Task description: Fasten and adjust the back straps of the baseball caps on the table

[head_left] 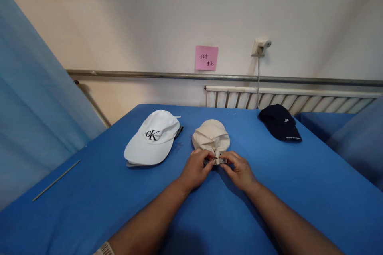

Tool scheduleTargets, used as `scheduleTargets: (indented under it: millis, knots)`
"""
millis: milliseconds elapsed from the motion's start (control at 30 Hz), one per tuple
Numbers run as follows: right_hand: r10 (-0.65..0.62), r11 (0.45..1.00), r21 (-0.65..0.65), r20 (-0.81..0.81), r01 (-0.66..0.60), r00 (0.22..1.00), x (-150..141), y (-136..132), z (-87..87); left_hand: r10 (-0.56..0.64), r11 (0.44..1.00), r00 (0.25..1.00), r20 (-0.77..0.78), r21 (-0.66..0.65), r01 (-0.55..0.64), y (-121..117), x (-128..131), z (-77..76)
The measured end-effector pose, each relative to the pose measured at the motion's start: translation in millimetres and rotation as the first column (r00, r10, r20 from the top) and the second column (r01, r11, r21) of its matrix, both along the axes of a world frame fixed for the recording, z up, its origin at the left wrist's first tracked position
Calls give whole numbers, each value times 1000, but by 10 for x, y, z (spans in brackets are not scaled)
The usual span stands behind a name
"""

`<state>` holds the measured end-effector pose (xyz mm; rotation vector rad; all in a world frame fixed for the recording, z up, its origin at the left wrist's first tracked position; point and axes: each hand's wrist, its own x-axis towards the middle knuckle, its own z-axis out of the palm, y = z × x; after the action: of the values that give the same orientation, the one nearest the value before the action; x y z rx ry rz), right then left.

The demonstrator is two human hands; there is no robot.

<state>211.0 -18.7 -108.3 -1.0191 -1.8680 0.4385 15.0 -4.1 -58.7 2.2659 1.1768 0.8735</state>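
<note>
A beige cap [211,133] rests in the middle of the blue-covered table [191,215], its back strap toward me. My left hand [197,168] pinches the strap on its left side. From the right, my right hand [239,169] grips the other part of the strap [220,161] between thumb and fingers. The fabric above the strap is bunched. Fingers partly hide the strap's fastening. Left of the beige cap lies a white cap [158,131] with black letters, stacked on another cap whose dark edge shows beneath.
A dark navy cap [279,122] sits at the back right. A thin stick [56,180] lies near the left edge. Behind the table are a metal rail [167,75], a radiator [287,97], a plugged socket [259,47] and a pink note [206,58]. Blue curtain [38,99] hangs at left.
</note>
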Motion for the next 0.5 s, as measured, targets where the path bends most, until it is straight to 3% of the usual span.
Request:
scheduleTargets:
  millis: [233, 500]
  knots:
    - [9, 1000, -1, 30, -9, 1000, -6, -19, 17, 62, 998, 997, 38, 21, -63, 2, 1, 17]
    - [41, 999, -6, 50, -41, 998, -8, -16, -6, 40, 999, 998, -58, 29, -39, -23, 45, 19]
